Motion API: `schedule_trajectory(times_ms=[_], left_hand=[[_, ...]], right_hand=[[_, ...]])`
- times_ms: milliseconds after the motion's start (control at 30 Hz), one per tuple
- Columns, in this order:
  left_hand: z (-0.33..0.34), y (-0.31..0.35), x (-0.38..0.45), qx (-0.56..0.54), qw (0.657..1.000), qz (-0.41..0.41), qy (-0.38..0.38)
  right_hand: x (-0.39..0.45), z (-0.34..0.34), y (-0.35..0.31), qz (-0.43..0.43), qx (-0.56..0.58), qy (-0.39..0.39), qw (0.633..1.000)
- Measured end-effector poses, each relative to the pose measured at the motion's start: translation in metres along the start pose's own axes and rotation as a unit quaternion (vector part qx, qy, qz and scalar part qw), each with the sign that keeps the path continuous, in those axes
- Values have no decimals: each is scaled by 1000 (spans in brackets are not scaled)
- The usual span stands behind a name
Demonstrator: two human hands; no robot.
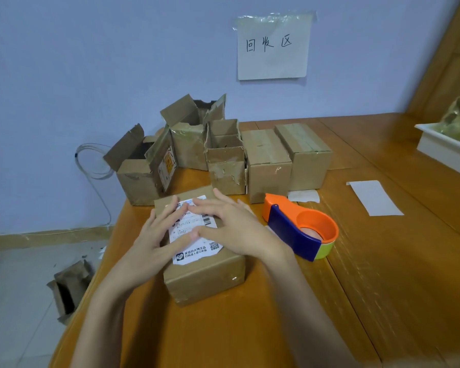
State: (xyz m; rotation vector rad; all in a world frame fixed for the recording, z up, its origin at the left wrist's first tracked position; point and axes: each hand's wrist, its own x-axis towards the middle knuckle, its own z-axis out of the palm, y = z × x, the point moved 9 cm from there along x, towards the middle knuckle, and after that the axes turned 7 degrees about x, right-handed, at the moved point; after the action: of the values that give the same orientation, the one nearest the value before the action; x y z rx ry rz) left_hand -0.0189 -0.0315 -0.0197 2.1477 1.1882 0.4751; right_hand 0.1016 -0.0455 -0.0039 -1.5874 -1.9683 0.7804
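A closed brown cardboard box [205, 277] sits near the left front of the wooden table [369, 274]. A white shipping label [190, 249] with barcodes and a QR code lies on its top. My left hand [154, 235] rests flat on the left part of the label, fingers straight. My right hand [234, 227] lies flat over the right part, fingers straight and its thumb pressing the label's middle. The fingertips of both hands meet near the label's far edge.
An orange and blue tape dispenser [300, 227] lies right of the box. Several cardboard boxes [266, 160], some torn open, stand in a row behind. White paper sheets [375, 197] lie to the right; a white tray [444, 147] sits far right. A torn box [69, 288] lies on the floor.
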Motion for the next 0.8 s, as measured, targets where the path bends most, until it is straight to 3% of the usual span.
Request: schedule_trajectory(times_ms=[233, 400, 467, 567, 667, 733, 800], left_hand=[[1, 3, 7, 42, 998, 7, -37], [4, -15, -9, 16, 999, -11, -38], [3, -13, -11, -48, 999, -15, -11], [-10, -3, -17, -158, 982, -42, 92], [-14, 18, -18, -28, 990, -25, 133], [4, 21, -17, 98, 992, -20, 76], [18, 13, -18, 151, 987, -40, 24]], right_hand=[[-7, -3, 14, -12, 157, -102, 982], [-16, 13, 9, -15, 199, -202, 959], [-15, 7, 15, -5, 236, -180, 955], [-10, -12, 22, -1, 274, -52, 960], [-13, -2, 22, -27, 242, -67, 968], [-16, 8, 24, -31, 254, -116, 960], [-17, 12, 26, -31, 264, -149, 952]])
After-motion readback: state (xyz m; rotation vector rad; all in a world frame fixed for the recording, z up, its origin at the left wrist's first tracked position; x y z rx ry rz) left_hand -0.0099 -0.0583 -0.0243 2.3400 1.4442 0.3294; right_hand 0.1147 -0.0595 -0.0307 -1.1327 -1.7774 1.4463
